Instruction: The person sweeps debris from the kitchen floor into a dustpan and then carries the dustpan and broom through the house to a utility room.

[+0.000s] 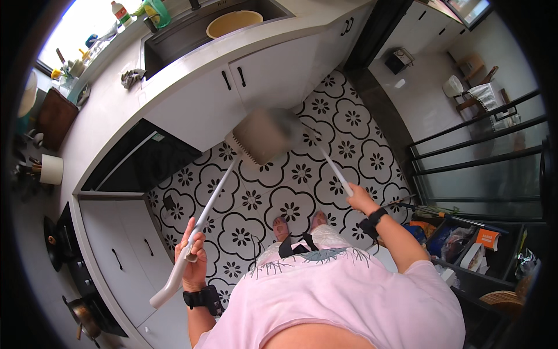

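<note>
My left hand is closed around the pale handle of a long-handled dustpan, whose toothed edge shows in front of the white cabinet doors. The fingers of my right hand grip a white pole. This pole reaches up to a blurred head just right of the dustpan; it looks like a broom, but its bristles are not clear. Both tools are above or on the patterned floor tiles, and their contact with the floor cannot be told.
A counter with a sink and a yellow basin curves along the upper left. A small dark object lies on the floor near the left cabinets. At right are a glass sliding door and drawers of packages.
</note>
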A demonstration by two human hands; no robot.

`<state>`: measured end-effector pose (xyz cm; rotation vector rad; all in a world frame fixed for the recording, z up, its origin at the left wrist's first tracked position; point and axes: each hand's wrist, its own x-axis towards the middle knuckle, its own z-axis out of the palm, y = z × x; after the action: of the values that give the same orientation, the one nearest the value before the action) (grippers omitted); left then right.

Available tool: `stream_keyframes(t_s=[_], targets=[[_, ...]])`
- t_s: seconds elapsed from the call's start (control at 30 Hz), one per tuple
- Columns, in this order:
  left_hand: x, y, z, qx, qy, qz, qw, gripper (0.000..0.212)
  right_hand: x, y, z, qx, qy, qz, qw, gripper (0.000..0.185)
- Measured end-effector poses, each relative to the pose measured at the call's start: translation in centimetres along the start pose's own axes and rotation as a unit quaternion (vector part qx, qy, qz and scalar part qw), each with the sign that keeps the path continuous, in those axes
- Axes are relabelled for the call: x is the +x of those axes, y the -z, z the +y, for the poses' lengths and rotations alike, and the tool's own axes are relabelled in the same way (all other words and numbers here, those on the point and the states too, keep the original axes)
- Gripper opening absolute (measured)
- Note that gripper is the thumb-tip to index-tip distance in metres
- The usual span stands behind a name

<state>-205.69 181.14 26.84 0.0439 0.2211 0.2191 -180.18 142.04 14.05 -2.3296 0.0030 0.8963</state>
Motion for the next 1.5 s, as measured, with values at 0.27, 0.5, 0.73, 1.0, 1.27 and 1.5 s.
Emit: stream_keyframes(t_s=[0.27, 0.5, 0.73, 1.0, 1.27, 1.5], targets=[[-1.7, -1.8, -3.3, 0.025, -0.061, 0.055, 0.996, 0.057, 7.8, -0.7, 0.7, -0.189, 0.083, -0.029, 0.978, 0.038], [-2.1, -2.0, -6.4, 0.027, -0.087, 0.034, 0.995, 0.061, 7.9, -0.6, 3.7, -0.234, 0.144, -0.052, 0.960, 0.040], [-1.6, -1.8, -8.2, 0.025, -0.100, 0.033, 0.994, 0.060, 4.4, -1.7, 6.8, -0.194, 0.134, -0.070, 0.969, 0.044], [0.6, 0.9, -9.6, 0.262, -0.057, 0.088, 0.959, 0.052, -0.6, 0.9, 7.2, -0.060, 0.068, -0.099, 0.991, 0.049], [1.4, 3.2, -10.9, 0.464, 0.066, 0.153, 0.870, 0.050, -1.5, 1.9, 12.7, -0.085, 0.057, -0.062, 0.993, 0.056], [1.1, 5.5, -10.6, 0.541, 0.154, 0.130, 0.816, 0.042, -0.4, 0.7, 17.1, -0.097, 0.138, -0.003, 0.986, 0.055]])
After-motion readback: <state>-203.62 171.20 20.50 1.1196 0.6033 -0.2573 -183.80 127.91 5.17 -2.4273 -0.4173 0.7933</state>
